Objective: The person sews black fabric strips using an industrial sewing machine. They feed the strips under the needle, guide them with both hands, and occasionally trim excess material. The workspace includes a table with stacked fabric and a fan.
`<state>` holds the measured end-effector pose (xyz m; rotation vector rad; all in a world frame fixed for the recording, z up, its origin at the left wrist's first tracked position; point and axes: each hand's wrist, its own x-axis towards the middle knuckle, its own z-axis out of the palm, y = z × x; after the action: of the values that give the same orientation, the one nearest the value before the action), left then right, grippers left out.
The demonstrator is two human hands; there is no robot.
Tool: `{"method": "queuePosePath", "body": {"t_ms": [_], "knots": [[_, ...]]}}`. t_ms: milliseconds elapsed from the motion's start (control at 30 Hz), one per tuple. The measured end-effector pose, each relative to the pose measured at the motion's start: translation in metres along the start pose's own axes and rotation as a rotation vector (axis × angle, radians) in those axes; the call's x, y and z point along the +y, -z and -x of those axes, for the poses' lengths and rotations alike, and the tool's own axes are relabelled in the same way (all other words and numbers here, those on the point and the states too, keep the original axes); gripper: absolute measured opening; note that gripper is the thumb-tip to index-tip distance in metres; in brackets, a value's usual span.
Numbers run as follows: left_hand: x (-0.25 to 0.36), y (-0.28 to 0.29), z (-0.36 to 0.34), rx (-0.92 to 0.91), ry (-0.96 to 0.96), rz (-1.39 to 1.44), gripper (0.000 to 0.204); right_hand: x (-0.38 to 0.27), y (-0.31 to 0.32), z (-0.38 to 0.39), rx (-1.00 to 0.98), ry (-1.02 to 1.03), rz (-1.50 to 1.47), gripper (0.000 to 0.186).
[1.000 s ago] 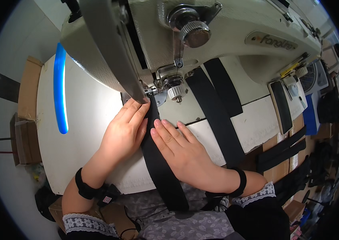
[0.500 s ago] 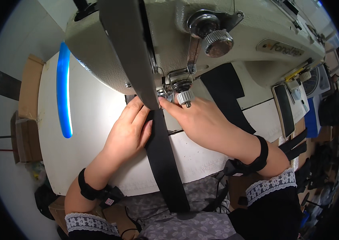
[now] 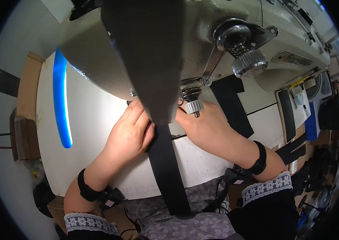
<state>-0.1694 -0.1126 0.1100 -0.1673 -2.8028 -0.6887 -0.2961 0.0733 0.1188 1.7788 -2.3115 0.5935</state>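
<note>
A long black fabric strap [image 3: 169, 172] runs from my lap over the white table edge and up under the head of a beige sewing machine [image 3: 89, 68]. At the strap's left edge, my left hand [image 3: 127, 130] has its fingers bent and pressed together, with the thumb against the strap. My right hand [image 3: 207, 124] lies on the other side, below a small knurled tension knob [image 3: 194, 106]. A dark grey, blurred bar [image 3: 145, 60] hangs in front of the needle area. It hides the right fingertips and the strap's far end.
On the white tabletop [image 3: 201, 156], a glowing blue-edged light strip [image 3: 60, 100] is at the left. A separate black fabric piece [image 3: 233, 106] lies right of the needle area. Farther right is a dark phone-like slab [image 3: 286, 116]. A bigger knurled knob [image 3: 249, 64] juts from the machine.
The view has shifted, so the grey bar appears larger and farther right, covering more of the right fingers. Both hands keep nearly the same places beside the strap.
</note>
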Motion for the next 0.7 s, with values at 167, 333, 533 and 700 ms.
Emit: {"method": "queuePosePath", "body": {"t_ms": [167,333,533,700], "knots": [[0.000,0.000,0.001,-0.029,0.010,-0.052,0.053,-0.001,0.004,0.001,-0.022,-0.009,-0.004,0.007],[0.020,-0.005,0.014,-0.032,-0.058,-0.122,0.059,-0.027,0.019,0.017,-0.086,-0.033,0.022,0.031],[0.033,-0.004,0.022,-0.064,-0.063,-0.140,0.064,-0.066,0.025,0.062,-0.196,0.043,-0.036,0.050],[0.028,-0.004,0.019,-0.048,-0.066,-0.127,0.062,-0.069,0.020,0.064,-0.172,0.009,-0.060,0.051]]}}
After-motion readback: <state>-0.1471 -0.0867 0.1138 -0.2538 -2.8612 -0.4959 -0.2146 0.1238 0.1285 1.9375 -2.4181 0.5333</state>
